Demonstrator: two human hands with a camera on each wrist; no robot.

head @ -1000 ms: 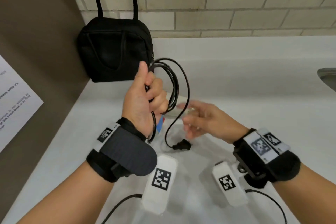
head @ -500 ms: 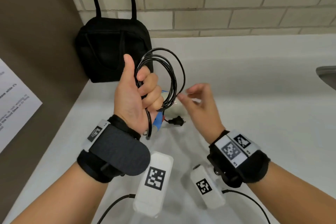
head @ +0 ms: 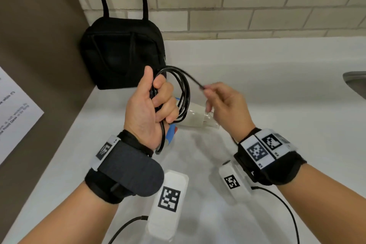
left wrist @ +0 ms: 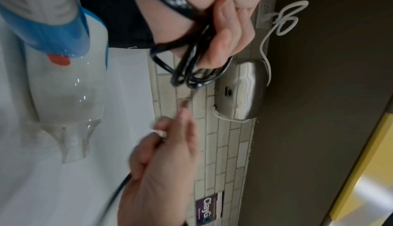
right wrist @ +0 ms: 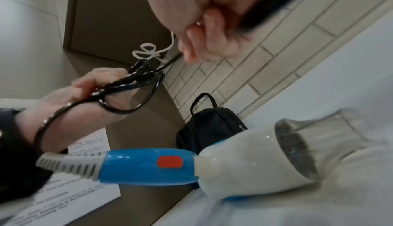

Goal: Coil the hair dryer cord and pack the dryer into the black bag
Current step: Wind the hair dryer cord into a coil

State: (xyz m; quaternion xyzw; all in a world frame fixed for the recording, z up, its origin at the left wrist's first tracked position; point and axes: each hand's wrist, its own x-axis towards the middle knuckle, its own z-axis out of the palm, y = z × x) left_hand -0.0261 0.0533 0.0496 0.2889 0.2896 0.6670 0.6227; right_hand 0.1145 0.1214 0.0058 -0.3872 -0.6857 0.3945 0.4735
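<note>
My left hand (head: 158,105) is held up over the white counter (head: 277,125), fingers curled round several loops of the black cord (head: 184,93). To its right, my right hand (head: 208,93) pinches the cord's free end, drawn out taut from the top of the coil. The left wrist view shows metal prongs (left wrist: 161,133) between the right hand's fingers. The white and blue hair dryer (head: 195,120) lies on the counter under both hands, with a red switch (right wrist: 170,162) on its handle. The black bag (head: 122,57) stands upright against the tiled wall, behind the left hand.
A brown side wall with a printed paper sheet (head: 15,113) bounds the counter on the left. A steel sink rim (head: 356,83) shows at the far right. A metal wall unit (left wrist: 244,88) with a white cable hangs on the tiles above.
My right hand rose from below the coil and took the cord's end, pulling it up and to the right. The dangling plug no longer hangs free. The left hand kept its hold.
</note>
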